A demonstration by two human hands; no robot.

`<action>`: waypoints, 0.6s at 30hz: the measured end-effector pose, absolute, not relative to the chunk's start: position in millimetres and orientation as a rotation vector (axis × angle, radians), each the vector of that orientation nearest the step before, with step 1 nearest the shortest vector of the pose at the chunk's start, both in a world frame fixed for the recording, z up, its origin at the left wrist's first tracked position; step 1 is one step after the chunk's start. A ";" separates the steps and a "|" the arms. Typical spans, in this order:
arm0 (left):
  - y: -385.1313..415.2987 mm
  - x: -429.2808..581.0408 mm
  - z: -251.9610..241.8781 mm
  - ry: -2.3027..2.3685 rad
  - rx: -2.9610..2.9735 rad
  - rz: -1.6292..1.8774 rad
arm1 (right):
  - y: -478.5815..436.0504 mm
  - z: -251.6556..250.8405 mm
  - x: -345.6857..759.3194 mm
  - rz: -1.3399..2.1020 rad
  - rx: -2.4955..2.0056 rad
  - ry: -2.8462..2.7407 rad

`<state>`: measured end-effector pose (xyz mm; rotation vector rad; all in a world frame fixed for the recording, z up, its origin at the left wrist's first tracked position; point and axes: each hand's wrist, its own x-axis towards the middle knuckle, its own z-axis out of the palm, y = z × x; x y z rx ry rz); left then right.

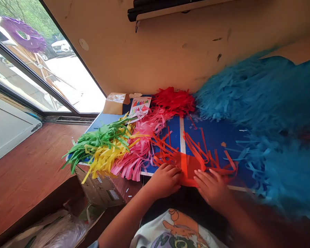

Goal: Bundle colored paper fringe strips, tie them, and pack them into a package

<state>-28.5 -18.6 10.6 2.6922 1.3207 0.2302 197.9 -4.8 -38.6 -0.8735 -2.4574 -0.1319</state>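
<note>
Orange-red tissue paper (187, 167) with fringed strips lies at the near edge of the blue table, its strips spreading to both sides. My left hand (167, 178) has its fingers curled over the paper's left side, gripping it. On the right side, my right hand (209, 186) rests with fingers stretched out, touching the paper. Left of the hands are piles of pink fringe (136, 155), yellow fringe (105, 158) and green fringe (98, 139). A red fringe bundle (173, 101) sits at the back of the table.
A large mass of blue fringe (263, 96) covers the right side. At the table's back left are a brown paper packet (116, 103) and a printed sheet (139, 106). An open cardboard box (100, 191) stands on the floor at left, below a window (64, 65).
</note>
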 end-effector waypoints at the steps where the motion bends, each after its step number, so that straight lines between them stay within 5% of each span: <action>1: -21.0 -26.2 10.2 1.319 2.706 0.227 | -5.6 -37.1 199.7 -0.099 -0.874 -2.441; 12: -8.7 2.7 12.8 1.348 2.833 0.085 | 13.9 -10.5 201.4 0.028 -0.880 -2.664; 18: -11.7 2.2 12.1 1.349 2.879 0.065 | 24.9 -3.6 223.5 -0.230 -1.821 -2.221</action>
